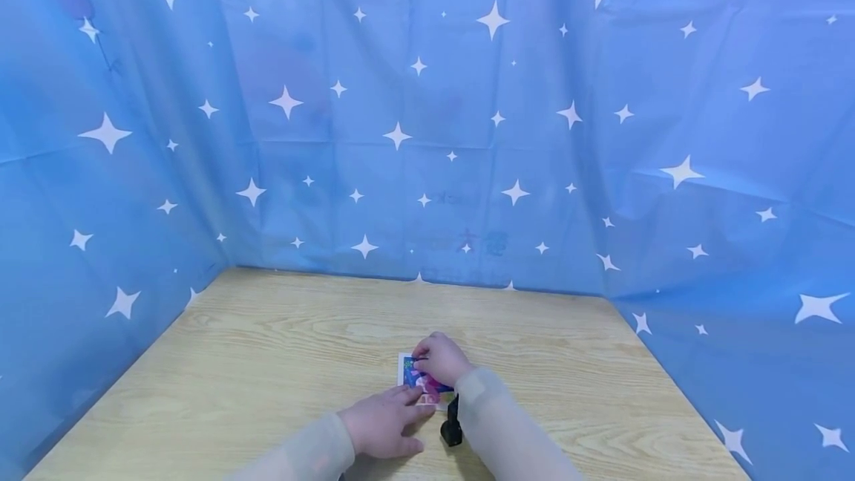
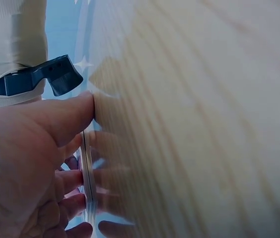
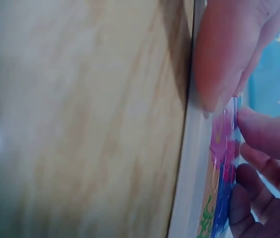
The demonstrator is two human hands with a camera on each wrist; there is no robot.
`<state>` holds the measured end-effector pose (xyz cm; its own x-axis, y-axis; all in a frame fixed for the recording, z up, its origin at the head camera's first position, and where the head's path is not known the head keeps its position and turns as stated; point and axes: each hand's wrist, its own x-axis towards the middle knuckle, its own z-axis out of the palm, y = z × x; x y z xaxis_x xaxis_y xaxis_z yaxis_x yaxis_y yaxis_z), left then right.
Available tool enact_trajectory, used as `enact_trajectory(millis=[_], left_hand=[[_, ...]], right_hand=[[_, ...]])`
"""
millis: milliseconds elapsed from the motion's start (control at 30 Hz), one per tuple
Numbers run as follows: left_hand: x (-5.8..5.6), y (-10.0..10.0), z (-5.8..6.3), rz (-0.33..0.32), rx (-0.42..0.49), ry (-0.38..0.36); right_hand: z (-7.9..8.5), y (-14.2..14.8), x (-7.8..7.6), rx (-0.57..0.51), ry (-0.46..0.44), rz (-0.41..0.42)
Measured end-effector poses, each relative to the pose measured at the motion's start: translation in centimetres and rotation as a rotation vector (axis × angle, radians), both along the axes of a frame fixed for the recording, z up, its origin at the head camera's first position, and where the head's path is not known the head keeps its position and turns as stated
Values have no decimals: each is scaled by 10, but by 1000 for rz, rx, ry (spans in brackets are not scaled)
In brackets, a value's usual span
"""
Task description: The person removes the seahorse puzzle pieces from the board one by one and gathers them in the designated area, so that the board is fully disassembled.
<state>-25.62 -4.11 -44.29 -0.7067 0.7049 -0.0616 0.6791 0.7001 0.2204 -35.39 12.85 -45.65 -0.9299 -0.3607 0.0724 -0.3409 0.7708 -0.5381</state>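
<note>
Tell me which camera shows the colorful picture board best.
The head view: it looks down on the picture board, though the left hand and right hand cover parts. The right wrist view is closer but steeply slanted, showing part of the picture. The left wrist view shows little beyond its thin edge.

Blue curtain (image 1: 401,106), back part, low near table edge: faint lettering in head view. Pinkish character (image 1: 467,241) reads as 大; greyish character (image 1: 496,243) just right of it, too blurred to read. Fainter marks (image 1: 446,198) above and row of characters (image 1: 464,274) below, both illegible. Picture board (image 1: 410,367): partly covered, small marks along near edge unreadable.
</note>
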Motion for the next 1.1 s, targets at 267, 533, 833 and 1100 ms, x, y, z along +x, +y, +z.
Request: enact_trajectory(millis=[267, 533, 833, 1100], left_hand=[[-1, -1, -3, 7, 7, 21], [-1, -1, -3, 7, 2, 33], [-1, 0, -4, 5, -11, 33], [0, 1, -5, 6, -8, 47]], right_hand=[[6, -2, 2, 2, -22, -7], [8, -2, -1, 21, -39, 4], [5, -2, -5, -66, -159, -50], [6, -6, -1, -84, -152, -48]])
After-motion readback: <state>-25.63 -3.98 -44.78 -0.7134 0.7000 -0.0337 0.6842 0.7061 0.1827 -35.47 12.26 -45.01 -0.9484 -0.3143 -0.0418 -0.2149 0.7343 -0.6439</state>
